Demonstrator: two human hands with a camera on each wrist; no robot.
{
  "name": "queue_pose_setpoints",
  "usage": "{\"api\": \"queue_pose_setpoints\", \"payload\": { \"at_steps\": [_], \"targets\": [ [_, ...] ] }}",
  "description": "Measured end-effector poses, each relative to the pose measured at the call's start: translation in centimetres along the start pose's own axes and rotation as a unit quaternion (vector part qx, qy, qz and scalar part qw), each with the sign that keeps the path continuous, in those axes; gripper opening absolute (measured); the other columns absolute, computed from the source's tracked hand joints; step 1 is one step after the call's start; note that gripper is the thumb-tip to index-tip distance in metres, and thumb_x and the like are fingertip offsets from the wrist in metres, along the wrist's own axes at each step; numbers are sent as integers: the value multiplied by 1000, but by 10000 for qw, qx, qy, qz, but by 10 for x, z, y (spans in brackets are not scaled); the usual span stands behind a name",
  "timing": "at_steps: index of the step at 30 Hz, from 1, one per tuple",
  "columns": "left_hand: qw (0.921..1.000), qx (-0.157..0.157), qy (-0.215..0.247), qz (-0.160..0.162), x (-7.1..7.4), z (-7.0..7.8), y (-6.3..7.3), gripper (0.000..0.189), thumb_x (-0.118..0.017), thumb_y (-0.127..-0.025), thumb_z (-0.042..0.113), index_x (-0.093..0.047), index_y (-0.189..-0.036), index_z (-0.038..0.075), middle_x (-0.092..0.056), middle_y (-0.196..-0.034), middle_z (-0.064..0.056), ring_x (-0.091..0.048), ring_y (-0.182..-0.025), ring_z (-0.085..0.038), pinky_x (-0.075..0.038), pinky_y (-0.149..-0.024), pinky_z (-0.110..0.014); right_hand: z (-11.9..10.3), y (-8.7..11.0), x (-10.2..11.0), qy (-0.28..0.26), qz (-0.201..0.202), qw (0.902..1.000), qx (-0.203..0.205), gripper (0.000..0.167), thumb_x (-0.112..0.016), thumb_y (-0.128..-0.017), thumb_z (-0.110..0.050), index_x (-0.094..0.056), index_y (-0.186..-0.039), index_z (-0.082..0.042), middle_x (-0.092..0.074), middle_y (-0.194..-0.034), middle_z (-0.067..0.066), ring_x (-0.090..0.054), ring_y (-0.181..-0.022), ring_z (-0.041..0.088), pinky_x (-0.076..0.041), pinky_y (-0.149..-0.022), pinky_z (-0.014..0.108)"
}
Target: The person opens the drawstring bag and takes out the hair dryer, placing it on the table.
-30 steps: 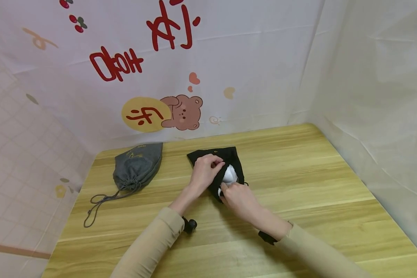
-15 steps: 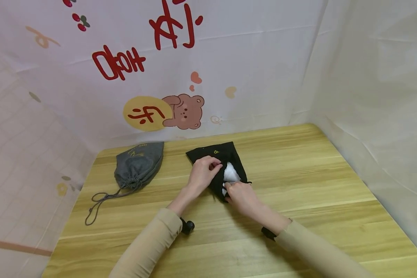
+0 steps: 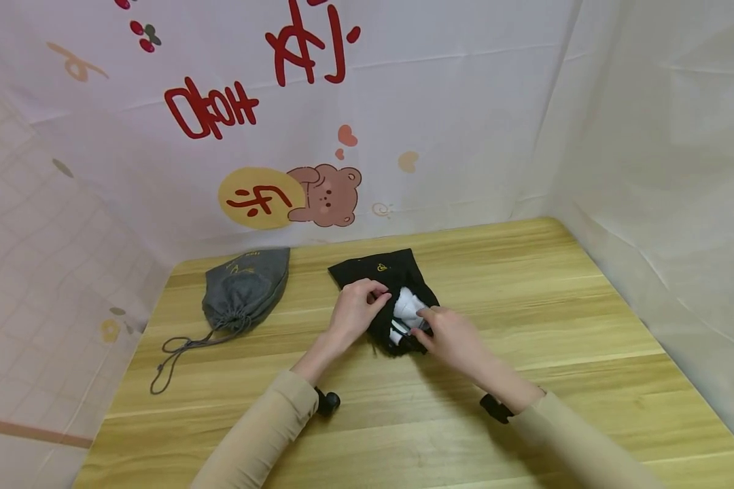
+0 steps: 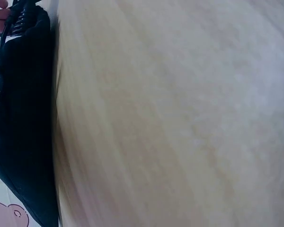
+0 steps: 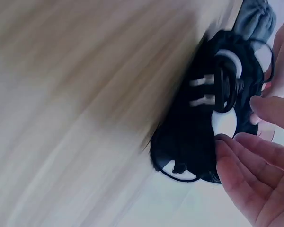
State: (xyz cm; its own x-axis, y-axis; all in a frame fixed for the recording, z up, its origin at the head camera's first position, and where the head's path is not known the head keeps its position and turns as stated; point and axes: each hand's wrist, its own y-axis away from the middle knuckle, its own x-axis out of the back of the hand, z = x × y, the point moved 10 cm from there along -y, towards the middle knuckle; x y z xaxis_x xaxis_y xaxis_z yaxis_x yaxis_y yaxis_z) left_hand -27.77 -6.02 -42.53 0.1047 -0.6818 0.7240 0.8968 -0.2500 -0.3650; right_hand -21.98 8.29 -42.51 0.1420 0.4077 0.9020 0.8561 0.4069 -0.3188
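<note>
A black drawstring pouch with a small yellow mark lies at the middle of the table, its mouth facing me. My left hand pinches the left rim of that mouth between thumb and fingers. White contents show inside. In the right wrist view a black plug with two metal prongs sits at the mouth, its cord looped. My right hand is at the mouth's right side, thumb and fingers apart, fingertips right at the rim. The left wrist view catches only the side of the pouch.
On the left of the wooden table lies a grey drawstring pouch, bulging and cinched, its cord trailing toward me. A printed cloth hangs behind the table, with more cloth at both sides.
My right hand has drawn back to the right out of the mouth, and its thumb and fingers have parted. More of the contents shows. My left hand keeps its pinch on the rim.
</note>
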Motion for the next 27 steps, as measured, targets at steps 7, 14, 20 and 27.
{"api": "queue_pose_setpoints", "payload": {
  "at_steps": [7,14,20,27],
  "targets": [
    [10000,3,-39,30,3,1,3,8,-78,-96,16,-82,-98,10,-76,-87,-3,-66,-74,-14,-54,-68,-21,20,-7,6,-149,245,9990,-329,37,-84,-88,-17,-72,-112,8,-77,-98,23,-75,-80,34,-63,-70,45],
    [9995,87,-42,297,11,-4,2,8,-78,-95,15,-82,-97,9,-77,-86,-4,-65,-74,-14,-53,-68,-21,15,-21,18,429,612,9971,115,44,-89,-84,-23,-72,-113,4,-70,-91,17,-68,-77,31,-60,-65,43],
    [9994,144,31,298,11,-5,2,8,-78,-96,16,-82,-97,9,-76,-85,-4,-65,-74,-14,-53,-68,-21,6,-38,16,520,338,9950,779,40,-90,-83,-23,-75,-111,2,-73,-97,13,-69,-81,26,-60,-68,40],
    [9995,295,-111,62,2,-5,7,15,-79,-95,22,-81,-102,8,-76,-88,-3,-67,-73,-11,-55,-67,-21,23,-56,-7,84,-857,9959,260,56,-86,-88,-32,-69,-126,6,-75,-115,20,-72,-94,30,-61,-77,43]
  ]
}}
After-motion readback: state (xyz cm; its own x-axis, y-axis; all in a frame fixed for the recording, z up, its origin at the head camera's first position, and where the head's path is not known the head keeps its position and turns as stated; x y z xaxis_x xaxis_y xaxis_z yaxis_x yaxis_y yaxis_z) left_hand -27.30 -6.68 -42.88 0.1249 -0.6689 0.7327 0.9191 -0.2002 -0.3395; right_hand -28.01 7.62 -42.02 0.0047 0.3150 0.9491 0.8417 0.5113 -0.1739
